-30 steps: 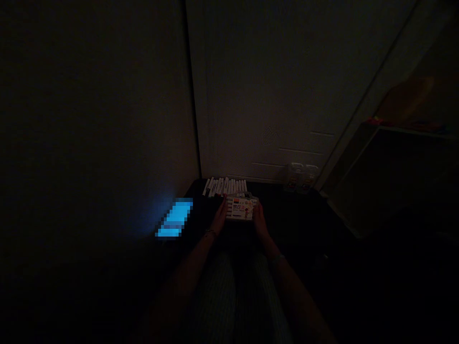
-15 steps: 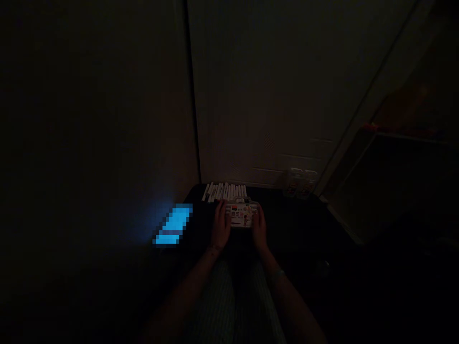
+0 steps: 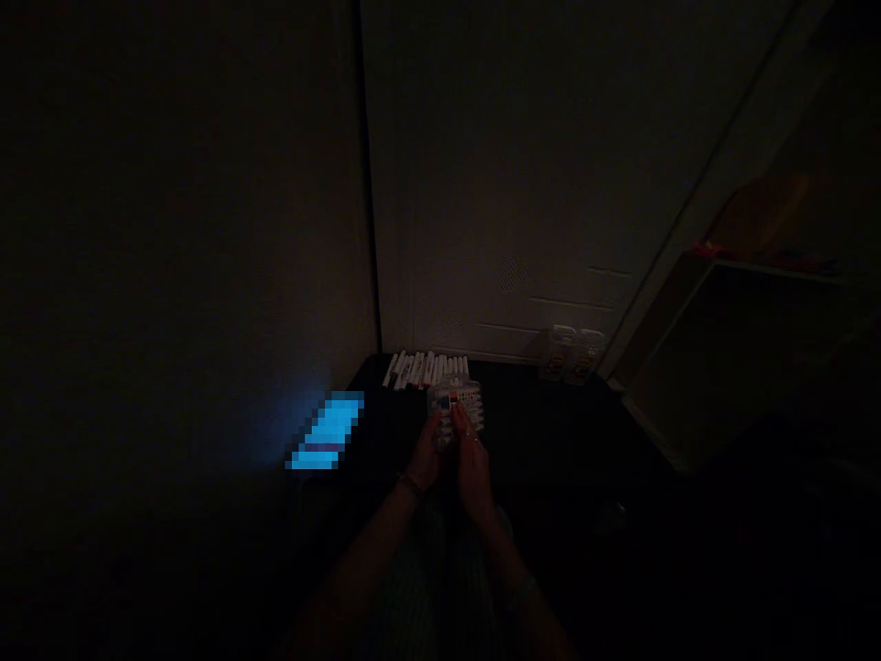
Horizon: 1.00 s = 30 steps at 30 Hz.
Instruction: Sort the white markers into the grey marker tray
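Lighting was awful, so some of this is fuzzy. Compared with 0.5 s earlier, the marker pack [image 3: 460,402] had gone from lying wide between the 2 hands to standing on its short end, so it looked much narrower, and both hands had slid in close beneath it. Left hand [image 3: 428,450] had its grip closed on the lower left edge. Right hand [image 3: 473,461] was closed on the lower right, with a couple of fingers [image 3: 460,424] laid up over the front.

My read: the pack was being turned around in the hands, not put down. It sat just below centre frame, right in front of the row of white markers [image 3: 423,369] on the dark surface [image 3: 537,422]; couldn't tell if its bottom touched.

Pack looked like a clear plastic case with a white printed label and red and orange bits, too dim to read. Glowing blue screen [image 3: 327,431] sat centre left, 2 small clear containers [image 3: 571,353] back by the wall.
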### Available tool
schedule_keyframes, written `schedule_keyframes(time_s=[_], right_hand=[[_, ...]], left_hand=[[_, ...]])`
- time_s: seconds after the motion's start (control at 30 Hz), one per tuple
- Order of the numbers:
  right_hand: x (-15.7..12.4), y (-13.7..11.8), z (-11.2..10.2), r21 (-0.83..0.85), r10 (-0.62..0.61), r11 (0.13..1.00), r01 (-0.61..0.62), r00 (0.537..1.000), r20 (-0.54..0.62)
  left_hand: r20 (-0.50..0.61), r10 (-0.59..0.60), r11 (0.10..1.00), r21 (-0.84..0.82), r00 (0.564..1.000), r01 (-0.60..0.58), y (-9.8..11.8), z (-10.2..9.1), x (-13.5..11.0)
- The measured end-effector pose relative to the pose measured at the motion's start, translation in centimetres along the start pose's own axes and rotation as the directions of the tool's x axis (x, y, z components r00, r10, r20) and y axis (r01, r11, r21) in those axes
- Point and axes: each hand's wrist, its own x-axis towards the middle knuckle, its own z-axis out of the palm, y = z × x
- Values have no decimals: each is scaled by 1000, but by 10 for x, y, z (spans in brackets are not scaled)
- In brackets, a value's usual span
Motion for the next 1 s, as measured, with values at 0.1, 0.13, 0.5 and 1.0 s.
schedule_keyframes(time_s=[0.1, 0.13, 0.5, 1.0], right_hand=[[7, 12, -16, -84, -11, 996, 1, 993, -120], [10, 17, -22, -127, -11, 992, -16, 978, -207], [25, 59, -29, 229, 290, 936, -267, 954, -72], [19, 79, -27, 317, 252, 928, -197, 957, -142]], left_hand=[[107, 27, 999, -32, 994, -24, 14, -2, -4], [142, 45, 999, -1, 989, -45, 18, -3, -5], [-96, 306, 774, 604, 947, -188, 12, -37, 25], [-49, 286, 775, 599, 957, -201, 10, -31, 20]])
